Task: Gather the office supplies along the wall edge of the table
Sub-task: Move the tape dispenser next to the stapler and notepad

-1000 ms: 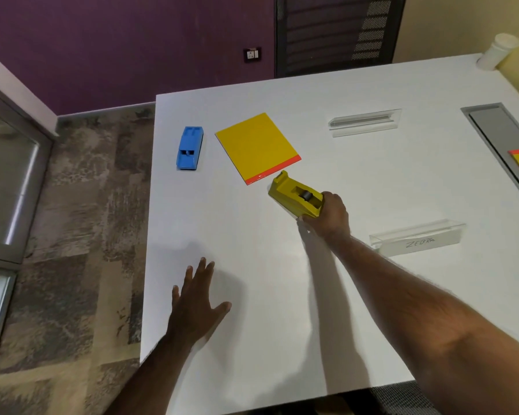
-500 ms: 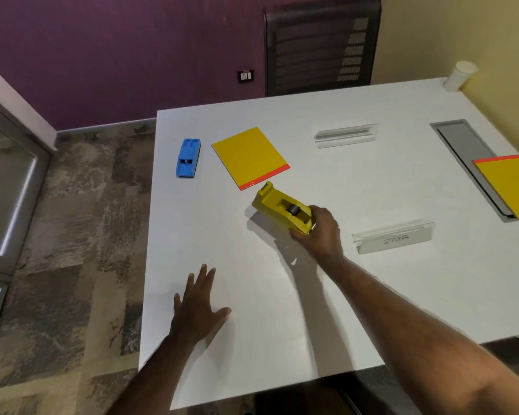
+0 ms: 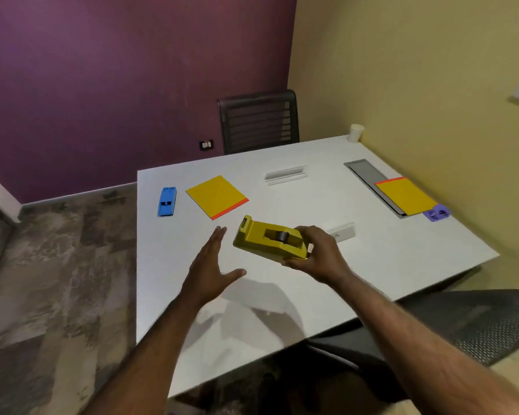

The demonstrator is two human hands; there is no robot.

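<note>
My right hand (image 3: 318, 253) grips the rear end of a yellow tape dispenser (image 3: 270, 241) and holds it lifted above the white table (image 3: 402, 253). My left hand (image 3: 210, 265) hovers open just left of the dispenser, fingers spread, not touching it. A blue stapler (image 3: 167, 201) and a yellow notepad with a red edge (image 3: 216, 196) lie at the table's far left. A second yellow notepad (image 3: 405, 195) and a small purple object (image 3: 437, 212) rest by the yellow wall on the right.
Two clear acrylic name holders stand on the table, one at the back (image 3: 286, 175) and one partly hidden behind my right hand (image 3: 342, 232). A grey cable tray (image 3: 364, 172) runs along the wall side. A white cup (image 3: 355, 132) sits in the far corner. Mesh chairs stand behind (image 3: 258, 121) and near me (image 3: 477, 322).
My right hand has lifted the tape dispenser off the table and drawn it nearer. My left hand has risen from the table toward it. The camera tilted up and right.
</note>
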